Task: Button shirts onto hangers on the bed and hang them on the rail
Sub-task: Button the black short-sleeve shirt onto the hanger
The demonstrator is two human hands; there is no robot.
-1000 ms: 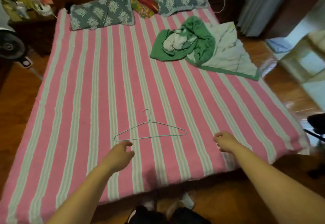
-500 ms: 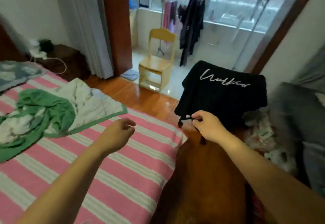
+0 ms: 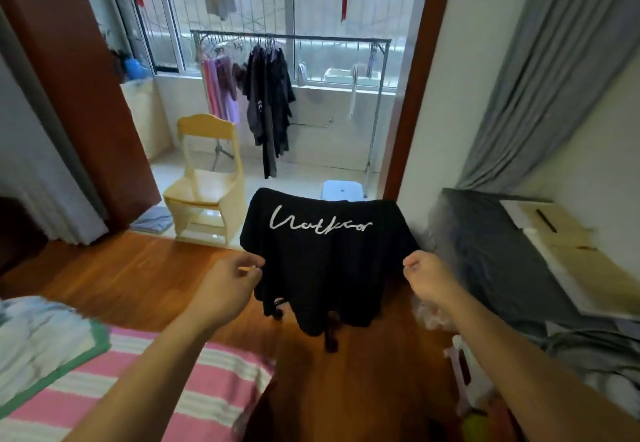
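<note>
Shirt: black shirt (image 3: 329,268), frame centre, draped over a chair.
Hands: left hand (image 3: 227,289) and right hand (image 3: 427,277) pinch its edges.
Advice: lift evenly, then spread it on the striped bed (image 3: 194,393), lower left.

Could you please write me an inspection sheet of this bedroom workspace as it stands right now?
Surface: bed with pink and white striped cover, only its corner in view.
Job's things: black shirt with white script lettering, held up over the wooden floor; clothes rail on the balcony with dark and pink garments hanging.
Clutter: green-edged blanket on the bed; grey cloth heaped at right.
Hands: left hand and right hand each pinch one side edge of the shirt.
Cables: nothing seen.
Surroundings: yellow wooden chair, grey curtain, barred window.
</note>
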